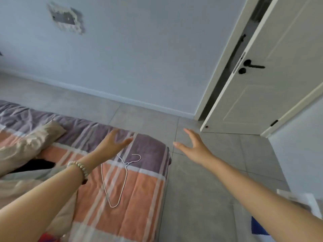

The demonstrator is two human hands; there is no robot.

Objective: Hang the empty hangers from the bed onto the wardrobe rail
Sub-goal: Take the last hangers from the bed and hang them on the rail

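Hanger (126, 165), 1 only, lies flat on the bed (139, 189). Left hand (111, 142) hovers beyond its hook, fingers wide, probably reaching to grasp. Right hand (195, 145) is spread too, holding nothing.

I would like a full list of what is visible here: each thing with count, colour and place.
bed cover: one, purple, orange and white stripes, lower left
hanger: one, white wire, flat on the bed cover
pillow: one, beige, far left, on the bed cover
door: one, white, ajar, upper right
door handle: one, black, on the door
floor: one, grey tiles, centre and right
wall opening: one, rough-edged, grey, upper left
bracelet: one, pale beads, left wrist
left hand: one, open, above the bed cover, empty
right hand: one, open, above the floor, empty
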